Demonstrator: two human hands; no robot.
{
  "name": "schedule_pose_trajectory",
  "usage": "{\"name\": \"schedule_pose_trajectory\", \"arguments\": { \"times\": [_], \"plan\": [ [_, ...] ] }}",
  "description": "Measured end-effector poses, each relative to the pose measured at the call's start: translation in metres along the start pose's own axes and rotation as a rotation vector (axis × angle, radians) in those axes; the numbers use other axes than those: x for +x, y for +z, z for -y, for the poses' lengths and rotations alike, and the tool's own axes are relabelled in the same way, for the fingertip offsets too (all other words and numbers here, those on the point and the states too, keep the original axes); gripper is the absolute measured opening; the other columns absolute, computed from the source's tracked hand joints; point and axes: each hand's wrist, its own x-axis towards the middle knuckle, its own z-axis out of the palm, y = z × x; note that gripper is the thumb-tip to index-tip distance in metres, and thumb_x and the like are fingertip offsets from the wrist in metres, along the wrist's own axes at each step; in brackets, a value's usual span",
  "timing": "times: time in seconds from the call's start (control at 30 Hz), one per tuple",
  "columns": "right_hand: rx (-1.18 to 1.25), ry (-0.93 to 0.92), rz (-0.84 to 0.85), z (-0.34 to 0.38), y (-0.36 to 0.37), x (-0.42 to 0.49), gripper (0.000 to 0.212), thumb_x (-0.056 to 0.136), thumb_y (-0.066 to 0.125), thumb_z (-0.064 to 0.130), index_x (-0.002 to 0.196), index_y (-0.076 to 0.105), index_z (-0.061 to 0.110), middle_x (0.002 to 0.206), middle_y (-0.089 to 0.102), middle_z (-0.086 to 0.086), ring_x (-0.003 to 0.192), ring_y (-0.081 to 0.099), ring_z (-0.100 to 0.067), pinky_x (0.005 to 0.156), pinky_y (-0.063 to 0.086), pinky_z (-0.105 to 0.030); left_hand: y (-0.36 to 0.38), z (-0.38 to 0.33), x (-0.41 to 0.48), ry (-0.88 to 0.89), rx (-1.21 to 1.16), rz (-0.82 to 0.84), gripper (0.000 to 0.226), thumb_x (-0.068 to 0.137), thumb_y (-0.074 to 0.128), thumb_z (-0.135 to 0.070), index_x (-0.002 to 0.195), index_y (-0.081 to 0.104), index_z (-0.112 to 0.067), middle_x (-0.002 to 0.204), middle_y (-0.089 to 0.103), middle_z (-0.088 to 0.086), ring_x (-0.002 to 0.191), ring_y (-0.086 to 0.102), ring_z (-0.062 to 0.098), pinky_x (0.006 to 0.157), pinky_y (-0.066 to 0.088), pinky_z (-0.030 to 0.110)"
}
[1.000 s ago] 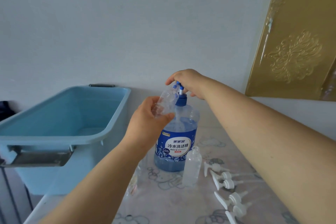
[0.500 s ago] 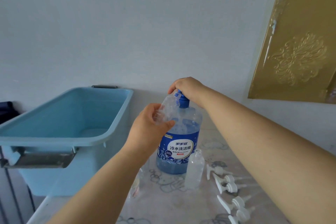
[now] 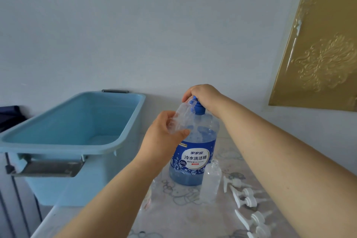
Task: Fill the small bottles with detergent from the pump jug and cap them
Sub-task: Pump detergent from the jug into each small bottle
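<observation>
A big clear jug (image 3: 193,160) of blue detergent with a blue pump head (image 3: 197,107) stands on the table. My right hand (image 3: 205,96) lies over the pump head and covers its top. My left hand (image 3: 164,135) holds a small clear bottle (image 3: 181,117) tilted, its mouth up against the pump spout. A second small clear bottle (image 3: 211,181) stands upright, uncapped, just in front of the jug at its right.
A large light-blue plastic tub (image 3: 73,141) with metal handles stands left of the jug. Several white trigger spray caps (image 3: 245,201) lie on the patterned tablecloth (image 3: 183,216) at the right. A gold embossed panel (image 3: 320,48) leans on the wall.
My right hand has pressed the pump head down; its white stem showed a second ago and is now sunk into the collar. The left hand keeps the small bottle at the spout.
</observation>
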Motion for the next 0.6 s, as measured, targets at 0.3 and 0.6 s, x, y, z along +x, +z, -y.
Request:
{"name": "schedule_pose_trajectory", "arguments": {
  "times": [0.3,0.6],
  "plan": [
    [0.016,-0.028,-0.046,0.011,-0.013,-0.010,0.030,0.090,0.048,0.014,0.110,0.068,0.004,0.067,0.048,0.006,0.055,0.040,-0.004,0.042,0.033,-0.012,-0.004,-0.010,-0.002,0.038,-0.001,-0.013,0.043,0.078,0.075,-0.019,0.110,0.052,-0.035,0.101,0.065,-0.012,0.088,0.065,0.010,0.078,0.058,0.037],
    [-0.054,0.071,0.008,0.014,-0.005,-0.008,0.025,0.088,0.051,0.007,0.104,0.070,0.004,0.083,0.053,-0.003,0.074,0.047,-0.018,0.065,0.037,-0.022,0.004,0.002,0.002,-0.024,-0.066,-0.013,0.040,0.075,0.076,-0.015,0.103,0.053,-0.031,0.097,0.066,-0.006,0.086,0.067,0.015,0.078,0.057,0.045]
  ]
}}
